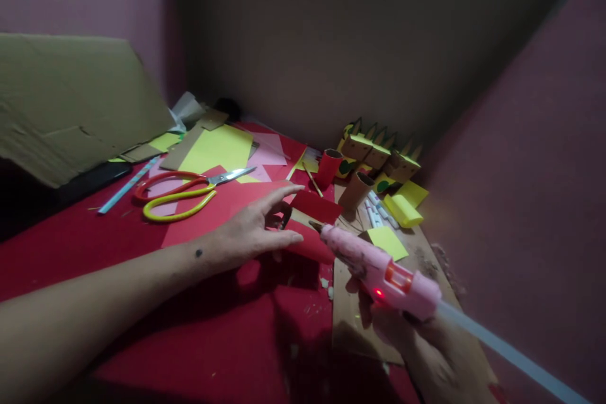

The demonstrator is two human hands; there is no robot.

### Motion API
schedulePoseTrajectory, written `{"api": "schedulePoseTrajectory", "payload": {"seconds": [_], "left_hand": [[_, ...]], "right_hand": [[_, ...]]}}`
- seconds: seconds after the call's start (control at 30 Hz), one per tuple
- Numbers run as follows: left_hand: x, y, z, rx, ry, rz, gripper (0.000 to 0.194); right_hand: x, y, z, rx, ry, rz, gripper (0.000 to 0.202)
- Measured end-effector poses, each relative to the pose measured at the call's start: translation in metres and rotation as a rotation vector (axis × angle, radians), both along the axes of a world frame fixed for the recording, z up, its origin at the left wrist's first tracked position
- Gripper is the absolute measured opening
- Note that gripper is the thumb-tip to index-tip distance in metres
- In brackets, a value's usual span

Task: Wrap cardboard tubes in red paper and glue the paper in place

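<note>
My left hand (258, 227) reaches in from the left, its fingers curved around the end of a cardboard tube (303, 219) with red paper (315, 247) about it. Thumb and forefinger lie along either side of the tube. In my right hand (416, 341) is a pink glue gun (379, 268) with a small red light lit and a long pale glue stick coming out of its back. The gun's nozzle is at the tube's right end, over the strip of bare cardboard; whether it touches is not clear.
Scissors (211, 186) with red and yellow handles lie on coloured paper at the left. Behind stand a red tube (329, 167), a brown tube (356, 194) and decorated cardboard figures (379, 154). A large cardboard piece (80, 101) rises at the far left.
</note>
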State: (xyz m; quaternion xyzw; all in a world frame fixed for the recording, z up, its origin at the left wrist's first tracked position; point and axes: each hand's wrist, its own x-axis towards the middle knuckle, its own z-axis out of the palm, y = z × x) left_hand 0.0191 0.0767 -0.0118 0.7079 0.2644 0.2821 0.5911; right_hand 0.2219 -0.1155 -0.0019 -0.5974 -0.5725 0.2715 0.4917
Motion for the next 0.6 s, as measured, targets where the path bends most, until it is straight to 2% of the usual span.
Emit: {"api": "schedulePoseTrajectory", "payload": {"seconds": [0.2,0.43,0.6], "left_hand": [[0.001,-0.002,0.0,-0.009,-0.016,-0.034,0.079],[0.003,-0.004,0.002,-0.081,-0.019,-0.059,0.081],[0.004,-0.002,-0.006,-0.089,-0.03,-0.051,0.082]], "right_hand": [[-0.013,0.01,0.016,-0.078,-0.061,-0.004,0.049],[-0.021,0.024,0.035,-0.131,-0.118,0.137,0.05],[-0.024,0.027,0.037,-0.112,-0.111,0.128,0.047]]}}
